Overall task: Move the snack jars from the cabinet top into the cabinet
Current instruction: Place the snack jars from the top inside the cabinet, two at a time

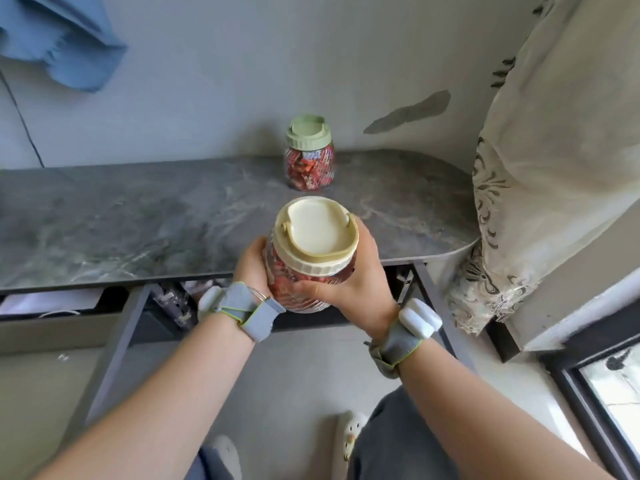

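A ribbed glass snack jar with a cream lid (317,237) is held upright in both hands, over the front edge of the grey marble cabinet top (138,216). My left hand (252,265) wraps its left side. My right hand (360,275) cups its right side and lower body. A second jar with a green lid (309,154), full of red-wrapped snacks, stands at the back of the cabinet top near the wall. Under the top, the cabinet's dark open interior (166,306) shows behind the jar and my wrists.
A patterned beige curtain (554,168) hangs at the right, against the cabinet's rounded end. A blue cloth (62,39) hangs on the wall at upper left, with a thin cable below it. A dark window frame (588,393) sits at lower right. My legs and slippers are below.
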A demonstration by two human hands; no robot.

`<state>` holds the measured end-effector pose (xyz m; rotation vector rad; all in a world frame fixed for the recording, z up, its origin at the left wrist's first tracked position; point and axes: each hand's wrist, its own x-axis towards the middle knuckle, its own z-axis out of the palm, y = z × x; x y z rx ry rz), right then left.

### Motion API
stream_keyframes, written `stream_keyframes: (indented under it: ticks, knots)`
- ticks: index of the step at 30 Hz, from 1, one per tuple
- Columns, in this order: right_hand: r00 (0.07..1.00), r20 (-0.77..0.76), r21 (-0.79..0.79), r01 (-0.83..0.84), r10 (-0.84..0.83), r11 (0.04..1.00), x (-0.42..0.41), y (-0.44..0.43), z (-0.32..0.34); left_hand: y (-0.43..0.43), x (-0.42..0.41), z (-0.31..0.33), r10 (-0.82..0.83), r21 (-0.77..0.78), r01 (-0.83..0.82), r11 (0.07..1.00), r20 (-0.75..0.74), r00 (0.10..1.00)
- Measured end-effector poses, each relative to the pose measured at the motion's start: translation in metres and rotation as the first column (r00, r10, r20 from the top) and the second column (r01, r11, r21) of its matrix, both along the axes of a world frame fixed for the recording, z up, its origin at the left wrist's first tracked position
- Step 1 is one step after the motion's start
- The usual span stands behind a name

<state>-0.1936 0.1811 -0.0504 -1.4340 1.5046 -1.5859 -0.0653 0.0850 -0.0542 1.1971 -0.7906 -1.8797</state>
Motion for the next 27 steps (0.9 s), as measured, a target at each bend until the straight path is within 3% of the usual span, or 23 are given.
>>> stream_keyframes:
  ticks: [5,7,9,15,19,23,27]
  knots:
    - [0.989,0.15,0.278,-0.055,0.013,0.959,0.061,0.022,-0.06,0.029,0.056,-0.076,0.113,0.056,-0.122,0.991,0.143,0.983]
    - [0.981,0.196,0.383,-0.07,-0.007,0.921,0.062,0.017,-0.075,0.025,0.053,-0.093,0.106,0.182,-0.121,0.976,0.089,0.99]
    - [0.98,0.198,0.524,-0.089,-0.02,0.847,0.061,0.004,-0.086,0.018,0.048,-0.113,0.138,0.296,-0.15,0.943,0.061,0.989]
    - [0.984,0.18,0.719,-0.119,-0.017,0.684,0.048,-0.036,-0.126,0.0,0.031,-0.158,0.071,0.328,-0.137,0.935,0.205,0.976]
    - [0.983,0.157,0.712,-0.044,-0.098,0.701,0.043,-0.052,-0.16,-0.018,0.021,-0.185,0.073,0.283,-0.161,0.946,0.296,0.952]
    - [0.992,0.121,0.694,-0.062,-0.032,0.717,0.036,-0.072,-0.187,-0.036,0.016,-0.216,0.101,0.32,-0.198,0.927,0.295,0.95]
    - [0.979,0.189,0.643,-0.067,-0.073,0.763,0.025,-0.098,-0.207,-0.062,0.0,-0.221,0.164,0.231,-0.247,0.941,0.327,0.931]
